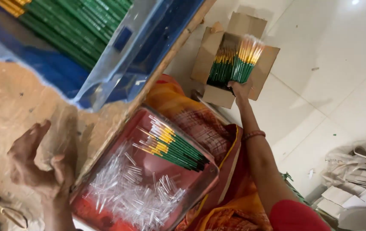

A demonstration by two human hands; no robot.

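From the head camera, the right hand (239,89) reaches out over the white tiled floor (332,85) to an open cardboard box (265,64). Its fingers close around the dark lower ends of a bundle of green brushes (240,64), whose yellow ferrules and pale tips point away from the person, up over the box. More brushes of the same kind lie inside the box, just beside the held bundle. A reddish bangle (253,135) circles the wrist, and a red sleeve (296,216) shows near the lower edge.

The left hand (41,164) is raised at the lower left over a worn wooden board (11,98), fingers loosely spread and slightly curled. It seems to touch a thin clear plastic sheet, but whether it pinches the sheet cannot be told.

On the person's lap, over orange patterned cloth (200,124), sits a red tray (204,179). In it lie a fan of green brushes (178,149) with yellow ferrules and a heap of clear plastic caps (131,192). At the upper left a blue crate (165,38), lined with clear plastic, holds a stack of green brush handles (76,21).
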